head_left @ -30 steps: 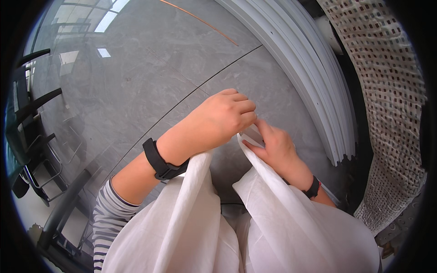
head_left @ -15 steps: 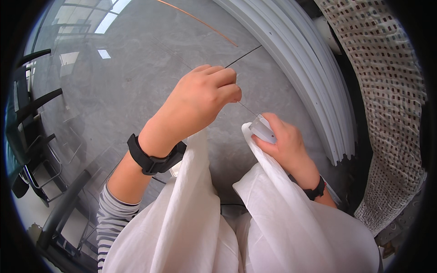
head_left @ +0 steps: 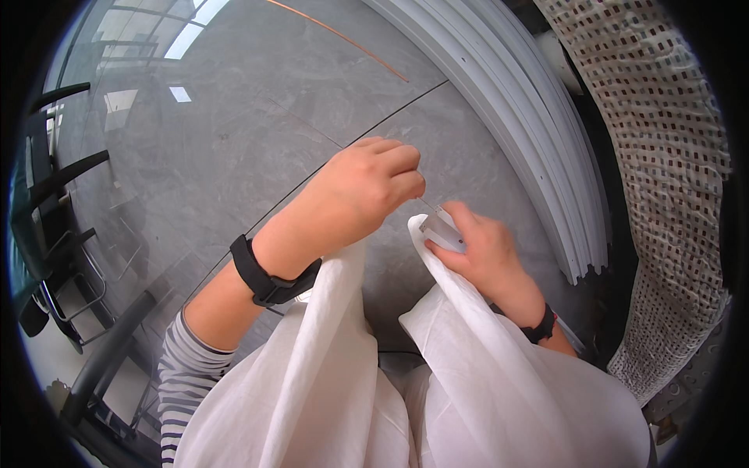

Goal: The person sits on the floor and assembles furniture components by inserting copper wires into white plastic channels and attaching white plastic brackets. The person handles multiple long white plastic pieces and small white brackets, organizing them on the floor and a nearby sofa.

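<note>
My left hand (head_left: 360,186) is closed in a pinch over the floor in the middle, its fingertips on a thin thread or wire (head_left: 427,205). That strand runs down to a small clear plastic piece (head_left: 443,232), which my right hand (head_left: 493,259) grips between thumb and fingers. The piece's exact kind cannot be made out. White cloth (head_left: 515,382) lies over my lap, and one raised fold of it touches the plastic piece and my right thumb. Another fold rises under my left wrist, which wears a black band (head_left: 269,285).
Long pale grey channelled strips (head_left: 523,117) lie stacked at the right, beside a patterned open-weave cloth (head_left: 632,117). An orange rod or wire (head_left: 339,37) lies on the grey floor (head_left: 218,140) at the top. Dark chairs (head_left: 58,179) stand along the left.
My left hand has moved down and to the right, closer to my right hand, and less of the thin strand shows between them. My right hand has shifted slightly downward with the plastic piece.
</note>
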Tool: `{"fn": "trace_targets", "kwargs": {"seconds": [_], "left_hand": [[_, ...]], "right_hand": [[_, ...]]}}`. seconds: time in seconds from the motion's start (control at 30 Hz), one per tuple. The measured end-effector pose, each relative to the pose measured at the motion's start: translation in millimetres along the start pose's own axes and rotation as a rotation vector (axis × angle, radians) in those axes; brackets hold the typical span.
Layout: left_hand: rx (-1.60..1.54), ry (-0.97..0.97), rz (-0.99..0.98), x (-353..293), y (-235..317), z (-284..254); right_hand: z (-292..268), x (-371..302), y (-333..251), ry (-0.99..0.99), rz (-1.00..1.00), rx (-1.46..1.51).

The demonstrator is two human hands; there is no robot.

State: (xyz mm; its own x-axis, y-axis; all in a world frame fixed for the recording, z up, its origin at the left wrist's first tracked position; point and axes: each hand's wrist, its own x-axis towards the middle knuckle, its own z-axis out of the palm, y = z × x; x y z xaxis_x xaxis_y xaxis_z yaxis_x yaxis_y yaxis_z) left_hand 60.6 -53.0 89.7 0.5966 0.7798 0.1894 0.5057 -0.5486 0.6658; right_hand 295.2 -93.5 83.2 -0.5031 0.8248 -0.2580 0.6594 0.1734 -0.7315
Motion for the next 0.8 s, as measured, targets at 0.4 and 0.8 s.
{"fn": "trace_targets", "kwargs": {"seconds": [0.4,0.8], "left_hand": [[0.059,-0.003,0.009,6.9,-5.1,-12.1],[0.053,0.006,0.019,-7.1,-19.7,-18.2]], "right_hand": [[1.5,0.7,4.3,0.065,0.012,0.023],[7.0,-8.9,3.3,-0.017,0.034,0.014]]}}
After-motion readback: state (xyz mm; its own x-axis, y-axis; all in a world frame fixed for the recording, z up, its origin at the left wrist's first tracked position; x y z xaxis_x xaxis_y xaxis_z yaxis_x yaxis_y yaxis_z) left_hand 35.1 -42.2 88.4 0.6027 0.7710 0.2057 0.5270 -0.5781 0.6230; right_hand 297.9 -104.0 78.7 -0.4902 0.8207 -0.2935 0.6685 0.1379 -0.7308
